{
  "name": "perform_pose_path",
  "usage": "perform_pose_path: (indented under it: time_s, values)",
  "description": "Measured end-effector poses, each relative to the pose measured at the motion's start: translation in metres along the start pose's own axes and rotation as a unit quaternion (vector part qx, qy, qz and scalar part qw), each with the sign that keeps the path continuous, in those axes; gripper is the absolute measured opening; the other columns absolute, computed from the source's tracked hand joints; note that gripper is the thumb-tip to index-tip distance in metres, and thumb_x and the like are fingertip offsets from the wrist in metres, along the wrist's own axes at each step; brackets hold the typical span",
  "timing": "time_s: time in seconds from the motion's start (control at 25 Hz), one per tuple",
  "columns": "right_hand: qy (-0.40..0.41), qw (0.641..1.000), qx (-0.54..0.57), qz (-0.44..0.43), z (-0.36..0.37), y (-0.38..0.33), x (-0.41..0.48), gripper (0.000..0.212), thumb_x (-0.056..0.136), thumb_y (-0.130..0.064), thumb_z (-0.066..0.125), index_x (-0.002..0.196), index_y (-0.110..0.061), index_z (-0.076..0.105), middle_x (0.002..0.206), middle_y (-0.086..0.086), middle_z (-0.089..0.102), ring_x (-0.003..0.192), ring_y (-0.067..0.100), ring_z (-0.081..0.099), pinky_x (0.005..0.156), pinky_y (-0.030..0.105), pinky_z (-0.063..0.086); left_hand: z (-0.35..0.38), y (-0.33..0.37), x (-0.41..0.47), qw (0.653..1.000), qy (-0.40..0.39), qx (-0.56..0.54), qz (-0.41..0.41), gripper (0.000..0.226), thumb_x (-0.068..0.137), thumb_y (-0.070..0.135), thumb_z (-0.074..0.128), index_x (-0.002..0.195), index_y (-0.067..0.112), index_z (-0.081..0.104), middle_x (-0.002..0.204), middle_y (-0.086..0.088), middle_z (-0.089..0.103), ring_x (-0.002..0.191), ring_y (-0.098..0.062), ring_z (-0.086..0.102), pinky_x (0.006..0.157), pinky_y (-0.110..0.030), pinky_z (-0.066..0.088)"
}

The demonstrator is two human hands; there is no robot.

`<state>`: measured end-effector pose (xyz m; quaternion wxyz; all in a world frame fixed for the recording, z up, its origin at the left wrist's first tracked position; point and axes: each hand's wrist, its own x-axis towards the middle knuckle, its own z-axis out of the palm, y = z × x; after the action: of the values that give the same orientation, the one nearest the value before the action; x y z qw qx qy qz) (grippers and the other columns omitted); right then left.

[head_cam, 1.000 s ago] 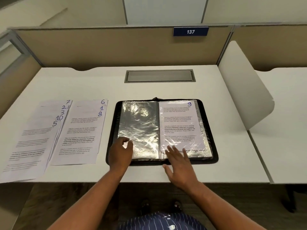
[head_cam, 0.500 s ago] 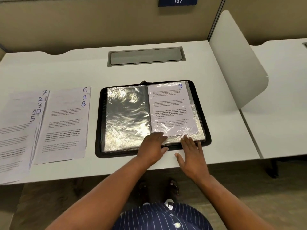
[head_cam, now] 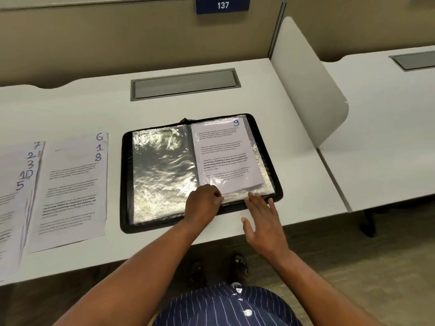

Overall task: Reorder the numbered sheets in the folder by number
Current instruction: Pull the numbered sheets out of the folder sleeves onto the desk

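A black zip folder (head_cam: 126,184) lies open on the white desk (head_cam: 94,109). Its left page is an empty shiny plastic sleeve (head_cam: 162,172). In the right sleeve sits the sheet marked 9 (head_cam: 223,156). My left hand (head_cam: 203,202) has its fingers curled at the bottom left corner of that sheet; whether they pinch it is hidden. My right hand (head_cam: 263,220) lies flat with fingers spread, its fingertips touching the folder's front edge. Left of the folder lie two fanned stacks: sheets 6, 1, 8 (head_cam: 73,184) and sheets 7, 2, 3, 10, 5 (head_cam: 16,198).
A grey cable hatch (head_cam: 184,84) is set into the desk behind the folder. A white curved divider (head_cam: 306,85) stands to the right, with another desk (head_cam: 388,137) past it. A beige partition with a plate reading 137 (head_cam: 222,5) closes the back.
My left hand has crossed from the left sleeve to the bottom corner of sheet 9. My right hand has slid back to the folder's front edge. The view has shifted.
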<state>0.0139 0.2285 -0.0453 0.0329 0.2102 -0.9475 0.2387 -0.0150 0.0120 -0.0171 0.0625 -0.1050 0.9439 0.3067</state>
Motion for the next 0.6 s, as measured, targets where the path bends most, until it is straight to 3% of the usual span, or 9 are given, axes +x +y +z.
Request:
perform_pose_path:
  time_s: [0.36,0.48,0.6]
  values:
    - [-0.042,0.996,-0.009,-0.081,0.013,-0.027,0.018,0.054,0.095,-0.026,0.060,0.144,-0.006,0.055,0.151,0.012,0.053,0.145,0.024,0.044,0.122,0.046,0.034,0.000,0.001,-0.009,0.997,0.023,-0.058,-0.039,0.021,0.097,0.033,0.058,0.102,0.020,0.073,0.099,0.004,0.072,0.087,-0.014,0.065,0.073,-0.029,0.050]
    - [-0.086,0.993,-0.048,-0.067,0.013,-0.032,0.031,0.062,0.095,-0.033,0.054,0.150,-0.005,0.048,0.156,0.014,0.046,0.148,0.028,0.039,0.125,0.047,0.027,0.000,0.002,-0.014,0.996,0.046,-0.063,-0.033,0.019,0.096,0.032,0.059,0.101,0.019,0.072,0.102,0.003,0.071,0.084,-0.010,0.062,0.073,-0.029,0.049]
    - [-0.159,0.982,-0.092,-0.031,0.013,-0.032,0.050,0.074,0.099,-0.045,0.049,0.159,-0.006,0.028,0.167,0.015,0.024,0.156,0.030,0.019,0.127,0.046,0.009,0.002,0.002,-0.020,0.995,0.068,-0.067,-0.026,0.017,0.096,0.032,0.062,0.101,0.019,0.072,0.102,0.004,0.071,0.085,-0.010,0.063,0.073,-0.028,0.048]
